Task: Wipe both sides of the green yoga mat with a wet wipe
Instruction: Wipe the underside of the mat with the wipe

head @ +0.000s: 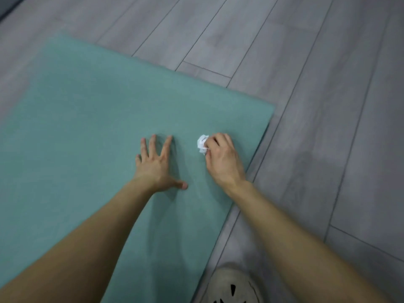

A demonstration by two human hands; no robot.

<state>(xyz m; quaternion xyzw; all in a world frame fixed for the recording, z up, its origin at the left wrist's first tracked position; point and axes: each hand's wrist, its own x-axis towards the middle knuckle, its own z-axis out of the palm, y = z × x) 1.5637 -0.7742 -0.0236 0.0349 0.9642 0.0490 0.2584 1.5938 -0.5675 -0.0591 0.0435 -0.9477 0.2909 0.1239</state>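
Green yoga mat [87, 132] lies flat on grey plank floor [328, 106], filling left and centre; its right edge runs near to far. Left hand [154, 165] flat on mat, fingers spread, palm down. Right hand [223, 160] just right of it, near mat's right edge, fingers curled round a crumpled white wet wipe [202, 144], pressed to mat. Pale shoe [235, 287] on floor, near, beside mat edge.

grey plank floor [306, 62] under green yoga mat [87, 127] and pale shoe [234, 287]
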